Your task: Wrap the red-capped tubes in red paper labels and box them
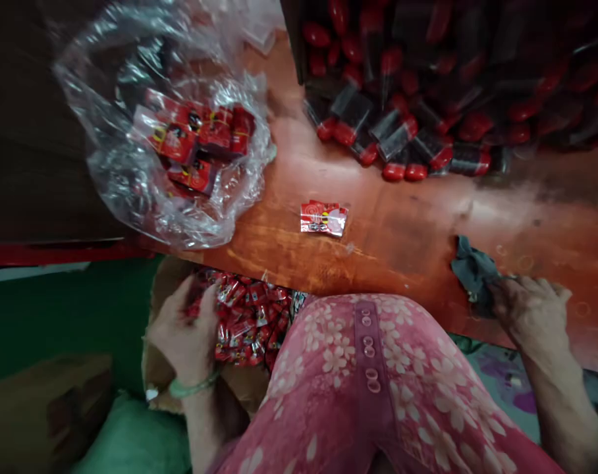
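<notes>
My left hand (185, 329), with a pale green bangle (194, 385) at the wrist, is over a cardboard box (155, 309) below the table edge. Its thumb and fingers are spread apart beside a heap of small red printed packets (252, 322); nothing shows in its grasp. At the table's front right, my right hand (531, 313) is closed, with its fingers curled against a dark grey-green cloth (474, 266). A couple of overlapping red packets (323, 218) lie on the table between the hands.
A clear plastic bag (111, 191) holding red packets (190, 135) stands open at the back left. Many clear containers with red caps (395, 135) are piled at the back right on the orange-red tabletop (388, 224). A green bundle (135, 434) lies lower left.
</notes>
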`<state>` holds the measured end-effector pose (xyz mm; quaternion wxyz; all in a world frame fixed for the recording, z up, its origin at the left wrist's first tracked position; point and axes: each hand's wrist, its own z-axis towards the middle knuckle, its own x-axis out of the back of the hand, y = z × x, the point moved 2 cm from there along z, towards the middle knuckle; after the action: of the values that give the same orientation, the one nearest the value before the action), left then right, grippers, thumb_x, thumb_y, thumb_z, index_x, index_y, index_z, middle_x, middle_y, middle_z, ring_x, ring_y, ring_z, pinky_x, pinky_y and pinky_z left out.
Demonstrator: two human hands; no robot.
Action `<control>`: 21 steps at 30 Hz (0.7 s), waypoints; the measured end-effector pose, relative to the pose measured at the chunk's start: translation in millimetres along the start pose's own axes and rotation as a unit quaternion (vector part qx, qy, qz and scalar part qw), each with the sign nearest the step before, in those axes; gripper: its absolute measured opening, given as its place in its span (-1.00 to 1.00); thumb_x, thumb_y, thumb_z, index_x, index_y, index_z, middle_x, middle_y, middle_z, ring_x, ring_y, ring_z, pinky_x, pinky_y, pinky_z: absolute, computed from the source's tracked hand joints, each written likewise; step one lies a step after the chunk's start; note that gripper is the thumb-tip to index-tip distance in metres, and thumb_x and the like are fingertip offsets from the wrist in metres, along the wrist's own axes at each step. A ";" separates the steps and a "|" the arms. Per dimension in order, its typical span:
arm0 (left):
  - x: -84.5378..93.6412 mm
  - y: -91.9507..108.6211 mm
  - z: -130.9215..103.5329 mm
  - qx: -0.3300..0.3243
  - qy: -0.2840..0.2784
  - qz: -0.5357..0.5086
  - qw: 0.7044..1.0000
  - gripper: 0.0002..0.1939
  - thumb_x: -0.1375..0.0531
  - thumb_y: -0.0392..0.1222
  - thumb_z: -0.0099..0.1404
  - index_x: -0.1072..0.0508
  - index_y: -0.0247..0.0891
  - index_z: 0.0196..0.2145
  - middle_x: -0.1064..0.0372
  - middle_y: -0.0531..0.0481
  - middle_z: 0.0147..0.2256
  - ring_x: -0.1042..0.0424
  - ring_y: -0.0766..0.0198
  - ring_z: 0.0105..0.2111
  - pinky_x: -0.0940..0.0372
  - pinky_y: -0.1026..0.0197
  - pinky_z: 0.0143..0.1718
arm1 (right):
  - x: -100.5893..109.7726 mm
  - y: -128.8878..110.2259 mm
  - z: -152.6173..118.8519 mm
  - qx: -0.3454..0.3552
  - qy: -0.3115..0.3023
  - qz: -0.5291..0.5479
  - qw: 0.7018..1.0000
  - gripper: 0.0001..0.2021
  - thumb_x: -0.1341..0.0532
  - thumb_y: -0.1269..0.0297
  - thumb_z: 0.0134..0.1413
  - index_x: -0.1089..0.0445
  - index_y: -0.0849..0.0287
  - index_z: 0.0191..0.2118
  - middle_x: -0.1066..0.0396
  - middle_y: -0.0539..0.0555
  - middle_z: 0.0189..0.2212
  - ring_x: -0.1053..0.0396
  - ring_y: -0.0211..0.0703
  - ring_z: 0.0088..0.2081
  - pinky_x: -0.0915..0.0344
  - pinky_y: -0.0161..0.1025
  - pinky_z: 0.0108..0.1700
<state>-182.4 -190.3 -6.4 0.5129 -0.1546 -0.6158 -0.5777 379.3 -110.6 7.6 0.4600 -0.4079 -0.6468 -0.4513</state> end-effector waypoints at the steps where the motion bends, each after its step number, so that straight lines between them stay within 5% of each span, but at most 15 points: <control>1: -15.0 22.1 7.5 -0.027 0.016 0.005 0.999 -0.65 -0.36 -0.16 0.29 -0.58 -0.23 0.03 -0.63 -0.10 -0.10 -0.60 0.07 -0.17 -0.53 -0.07 -0.05 | -1.2 4.7 -0.1 0.010 0.016 0.001 1.000 -0.66 -0.09 0.19 0.32 -0.26 0.05 -0.53 -0.33 0.10 -0.57 -0.29 0.05 -0.42 -0.02 -0.03 -0.29; 4: -66.2 89.8 30.4 -0.235 -0.060 -0.055 0.969 -0.53 -0.33 -0.25 0.33 -0.47 -0.20 0.19 -0.52 -0.20 0.14 -0.56 0.03 0.10 -0.49 -0.04 0.15 | 2.3 14.5 3.7 0.034 0.021 -0.006 0.999 -0.60 -0.02 -0.02 0.37 -0.25 0.04 -0.47 -0.35 0.09 -0.57 -0.31 0.06 -0.46 -0.02 -0.06 -0.34; 7: -103.9 123.2 47.2 -0.336 -0.095 -0.056 0.935 -0.43 -0.25 -0.27 0.40 -0.30 -0.24 0.33 -0.37 -0.30 0.27 -0.37 -0.03 0.31 -0.41 -0.08 0.27 | 24.0 10.5 23.8 0.046 0.025 0.066 0.996 -0.61 0.00 -0.16 0.35 -0.37 0.02 -0.19 -0.47 0.15 -0.40 -0.43 0.15 -0.40 -0.12 -0.04 -0.42; 10: -124.0 122.5 55.7 -0.361 -0.105 -0.046 0.926 -0.47 -0.23 -0.28 0.41 -0.31 -0.31 0.30 -0.40 -0.37 0.24 -0.35 -0.06 0.32 -0.44 -0.11 0.24 | 54.4 -13.3 67.9 0.052 0.060 0.211 0.974 -0.84 -0.11 0.08 0.38 -0.37 -0.03 -0.19 -0.50 0.09 -0.38 -0.49 0.04 -0.39 -0.34 -0.04 -0.36; 13: -130.9 113.2 58.7 -0.381 -0.093 -0.059 0.918 -0.57 -0.24 -0.33 0.39 -0.40 -0.34 0.19 -0.48 -0.36 0.16 -0.41 -0.04 0.27 -0.48 -0.08 0.20 | 75.2 -53.9 128.1 0.131 0.102 0.235 0.958 -0.83 -0.14 0.19 0.39 -0.37 0.06 -0.26 -0.47 0.09 -0.40 -0.48 -0.02 -0.39 -0.40 -0.09 -0.31; 15: -131.8 110.7 60.0 -0.390 -0.094 -0.069 0.913 -0.62 -0.23 -0.36 0.39 -0.43 -0.34 0.15 -0.49 -0.33 0.14 -0.41 -0.02 0.27 -0.48 -0.07 0.20 | 80.7 -81.1 167.4 0.170 0.126 0.223 0.952 -0.77 -0.14 0.10 0.40 -0.40 0.11 -0.24 -0.45 0.11 -0.42 -0.45 0.01 -0.38 -0.40 -0.07 -0.29; 17: -130.7 112.1 61.7 -0.395 -0.099 -0.072 0.910 -0.66 -0.20 -0.39 0.39 -0.46 -0.30 0.11 -0.49 -0.30 0.15 -0.42 0.00 0.26 -0.47 -0.07 0.19 | 81.4 -102.8 200.2 0.156 0.139 0.204 0.956 -0.69 -0.16 0.06 0.38 -0.40 0.19 0.02 -0.47 0.16 -0.33 -0.47 0.04 -0.32 -0.42 -0.05 -0.24; 21: -124.5 120.4 66.3 -0.388 -0.084 -0.052 0.916 -0.80 -0.26 -0.28 0.38 -0.54 -0.29 -0.04 -0.57 -0.25 0.01 -0.51 0.04 0.02 -0.50 -0.02 0.00 | 77.3 -130.8 239.7 0.125 0.111 0.141 0.976 -0.53 -0.20 -0.03 0.33 -0.32 0.16 0.19 -0.40 0.31 -0.09 -0.46 0.21 -0.12 -0.41 0.07 -0.16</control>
<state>-65.1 -48.2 -27.8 0.3285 -0.3574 -0.3913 -0.7819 182.7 94.0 14.1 0.6351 -0.3823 -0.5789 -0.3396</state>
